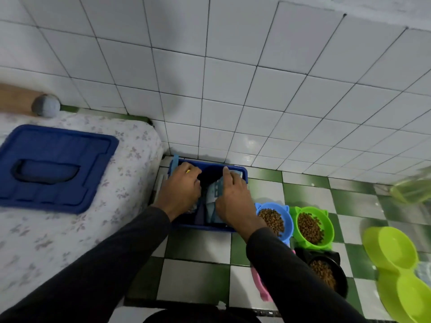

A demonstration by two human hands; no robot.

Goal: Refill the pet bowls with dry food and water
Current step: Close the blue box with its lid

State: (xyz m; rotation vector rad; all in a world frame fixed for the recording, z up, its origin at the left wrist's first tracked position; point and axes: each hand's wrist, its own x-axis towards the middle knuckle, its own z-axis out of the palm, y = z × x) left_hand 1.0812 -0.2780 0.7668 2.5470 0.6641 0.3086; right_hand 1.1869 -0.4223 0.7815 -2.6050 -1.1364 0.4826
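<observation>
Both hands are in the blue bin (pixel 242 171): the left hand (pixel 180 190) curls onto the food bag (pixel 213 194), the right hand (pixel 233 201) grips its edge. Three bowls (pixel 310 227) holding kibble sit at the bin's 3 to 4 o'clock; the lid (pixel 53 166) lies at 9 o'clock.

both arms reach forward, left hand (pixel 180 192) and right hand (pixel 233 201) curled.

No readable text

The bag (pixel 215 197) in the blue bin (pixel 242 173) carries a printed pattern of small pale blocks, too blurred to read as letters or numbers. The bowls (pixel 310 226), the lid (pixel 53 166) on the bed and the wall tiles show no lettering, labels or brand marks that can be made out.
</observation>
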